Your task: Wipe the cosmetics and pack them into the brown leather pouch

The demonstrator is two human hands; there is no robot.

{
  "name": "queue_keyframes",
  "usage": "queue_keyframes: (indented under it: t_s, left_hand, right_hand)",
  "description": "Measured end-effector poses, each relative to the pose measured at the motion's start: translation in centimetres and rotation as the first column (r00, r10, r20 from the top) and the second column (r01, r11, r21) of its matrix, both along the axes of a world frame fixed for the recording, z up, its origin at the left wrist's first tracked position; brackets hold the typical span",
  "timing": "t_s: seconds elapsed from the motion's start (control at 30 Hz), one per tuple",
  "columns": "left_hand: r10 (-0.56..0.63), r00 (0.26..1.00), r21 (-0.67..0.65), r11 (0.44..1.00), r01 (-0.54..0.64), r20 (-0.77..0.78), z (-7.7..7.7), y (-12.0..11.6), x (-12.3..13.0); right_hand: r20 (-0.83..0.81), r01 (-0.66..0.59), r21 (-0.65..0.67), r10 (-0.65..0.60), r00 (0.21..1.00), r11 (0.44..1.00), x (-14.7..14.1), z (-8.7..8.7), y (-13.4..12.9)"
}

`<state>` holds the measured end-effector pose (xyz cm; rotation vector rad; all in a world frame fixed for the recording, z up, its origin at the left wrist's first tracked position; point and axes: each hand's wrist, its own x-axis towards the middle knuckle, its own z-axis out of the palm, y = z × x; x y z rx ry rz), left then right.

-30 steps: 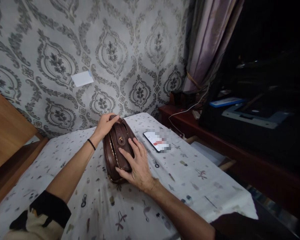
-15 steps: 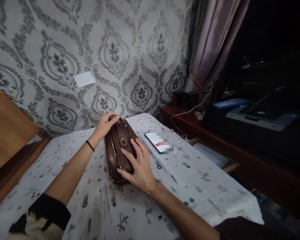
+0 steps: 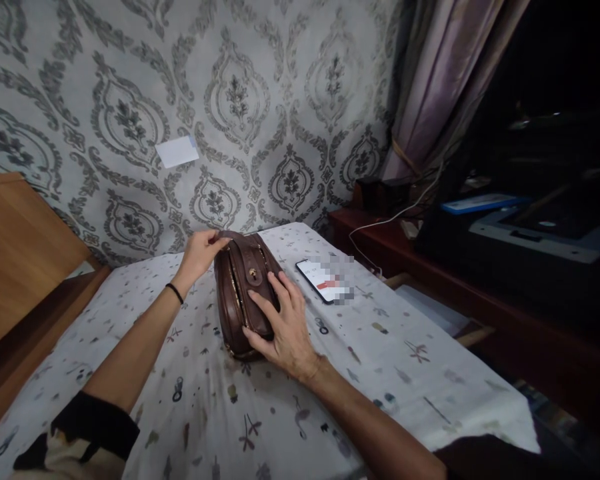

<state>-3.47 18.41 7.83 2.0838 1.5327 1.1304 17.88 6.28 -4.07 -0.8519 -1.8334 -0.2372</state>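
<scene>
A brown leather bag lies on the patterned cloth, with two gold zips along its top and a small gold clasp between them. At the far left corner of the bag my left hand is closed in a pinch. Whether a zip pull is between its fingertips is too small to tell. From the right, my right hand grips the near half of the bag, its fingers curved over the top and its thumb by the left zip. A dark gap shows along that zip.
A phone with a lit, partly blurred screen lies right of the bag. The white patterned cloth covers the table. A wooden board stands at left. At right are a dark red cabinet, a white cable and an open drawer.
My left hand has shifted from lying over the bag's far end to a pinch at its far left corner. My right hand keeps its hold. The view has turned slightly left.
</scene>
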Motion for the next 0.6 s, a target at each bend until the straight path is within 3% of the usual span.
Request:
queue_keyframes:
  t_s: [0.2,0.6]
  left_hand:
    - [0.027,0.999,0.077,0.997,-0.023,-0.043,0.1,-0.7,0.5]
    - [-0.109,0.991,0.037,0.993,0.112,-0.081,0.7,-2.7,1.6]
  right_hand:
    - [0.0,-0.004,0.017,0.004,1.0,1.0,0.0,0.0,0.1]
    - [0.003,-0.003,0.018,0.003,1.0,1.0,0.0,0.1,0.1]
